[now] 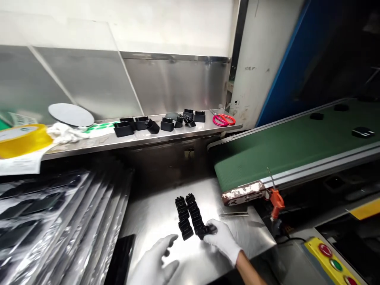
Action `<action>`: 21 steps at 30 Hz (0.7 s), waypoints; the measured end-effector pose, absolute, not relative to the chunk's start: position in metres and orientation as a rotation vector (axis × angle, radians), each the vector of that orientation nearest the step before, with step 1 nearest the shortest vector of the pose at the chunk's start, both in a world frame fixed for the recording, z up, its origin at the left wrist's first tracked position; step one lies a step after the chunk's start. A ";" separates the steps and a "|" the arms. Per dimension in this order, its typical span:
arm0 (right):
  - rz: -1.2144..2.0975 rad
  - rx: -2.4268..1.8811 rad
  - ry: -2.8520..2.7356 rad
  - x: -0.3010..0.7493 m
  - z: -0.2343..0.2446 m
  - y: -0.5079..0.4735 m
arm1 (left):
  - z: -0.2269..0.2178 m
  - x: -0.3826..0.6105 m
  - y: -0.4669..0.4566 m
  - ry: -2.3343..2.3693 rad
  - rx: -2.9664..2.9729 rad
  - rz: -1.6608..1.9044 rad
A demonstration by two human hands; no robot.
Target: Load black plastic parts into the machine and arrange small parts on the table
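Two rows of small black plastic parts lie side by side on the metal table, a left row [184, 219] and a right row [194, 213]. At the near end of the right row, my right hand [221, 239], in a white glove, pinches a black plastic part [208, 229]; its fingers partly cover it. My left hand [158, 259], gloved as well, is held at the lower left of the rows with thumb and fingers spread and nothing between them. Tweezers [234, 214] lie on the table to the right of the rows.
A green conveyor belt [285, 142] carrying several black parts slopes in from the right. More black parts [167, 124] and red-handled scissors [224, 120] sit on the back shelf. Stacked plastic-wrapped trays [89, 221] stand left; an orange-handled tool [276, 202] hangs right.
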State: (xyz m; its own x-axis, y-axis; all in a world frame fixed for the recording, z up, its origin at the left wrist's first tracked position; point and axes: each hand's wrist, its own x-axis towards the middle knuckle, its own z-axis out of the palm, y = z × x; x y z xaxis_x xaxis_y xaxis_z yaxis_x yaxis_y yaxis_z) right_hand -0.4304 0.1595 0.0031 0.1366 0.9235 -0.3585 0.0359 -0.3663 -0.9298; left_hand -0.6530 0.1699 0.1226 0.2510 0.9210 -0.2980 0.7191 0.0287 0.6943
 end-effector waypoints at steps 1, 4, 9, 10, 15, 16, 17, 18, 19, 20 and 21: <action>1.370 -1.528 -0.980 -0.438 0.023 0.157 | 0.122 -0.643 0.166 1.508 1.699 0.361; 1.415 -1.392 -1.069 -0.455 0.090 0.145 | 0.132 -0.624 0.152 1.480 1.516 0.505; 1.615 -1.307 -1.091 -0.466 0.167 0.131 | 0.174 -0.624 0.127 1.330 1.138 0.816; 1.633 -1.287 -1.103 -0.467 0.173 0.129 | 0.180 -0.625 0.124 1.302 1.081 0.860; 1.736 -1.169 -1.061 -0.472 0.180 0.125 | 0.190 -0.629 0.117 1.217 1.051 0.910; 1.787 -1.141 -1.030 -0.471 0.180 0.125 | 0.190 -0.630 0.117 1.216 1.076 0.915; 1.835 -1.126 -1.007 -0.471 0.181 0.125 | 0.190 -0.631 0.116 1.216 1.100 0.928; 1.882 -1.118 -0.990 -0.470 0.181 0.125 | 0.191 -0.632 0.115 1.214 1.125 0.951; 1.923 -1.110 -0.978 -0.468 0.180 0.125 | 0.193 -0.633 0.114 1.213 1.154 0.987; 1.961 -1.090 -0.969 -0.467 0.179 0.125 | 0.195 -0.634 0.113 1.213 1.172 1.030; 1.988 -1.054 -0.953 -0.467 0.177 0.124 | 0.197 -0.635 0.111 1.221 1.160 1.068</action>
